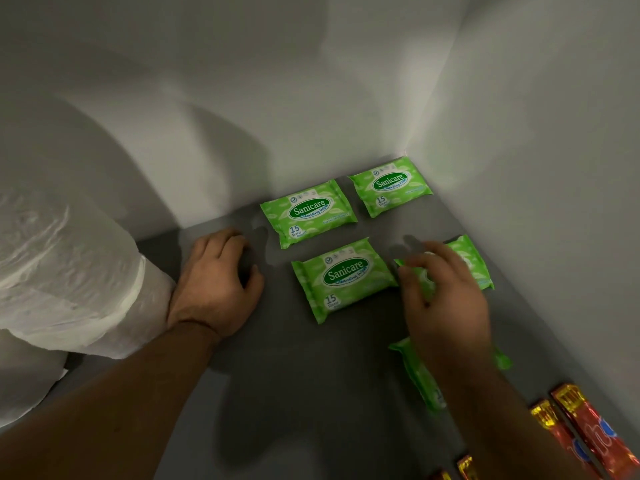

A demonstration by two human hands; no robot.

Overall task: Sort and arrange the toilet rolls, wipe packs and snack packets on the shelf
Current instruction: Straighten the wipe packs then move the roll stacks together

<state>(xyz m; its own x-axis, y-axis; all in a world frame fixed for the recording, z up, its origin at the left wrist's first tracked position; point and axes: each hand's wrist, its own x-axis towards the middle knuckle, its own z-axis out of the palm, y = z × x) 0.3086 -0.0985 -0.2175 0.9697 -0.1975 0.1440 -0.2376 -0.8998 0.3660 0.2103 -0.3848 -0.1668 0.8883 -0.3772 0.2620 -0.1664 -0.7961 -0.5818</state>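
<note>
Fourth Sanicare wipe pack [476, 263], long axis left-right, directly under spread, blurred right hand [446, 299]; left hand [216, 282] curled, farther off.

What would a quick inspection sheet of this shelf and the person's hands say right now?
Surface: grey shelf, bare in the middle.
Job's things: five green wipe packs lie flat toward the back right corner, two partly hidden; wrapped toilet rolls at left; red snack packets at front right.
Clutter: nothing seen.
Grippers: left hand rests curled on the shelf, holding nothing; right hand hovers open over the wipe packs, blurred.
Cables: nothing seen.
Surroundings: white walls meet at the back corner.
</note>
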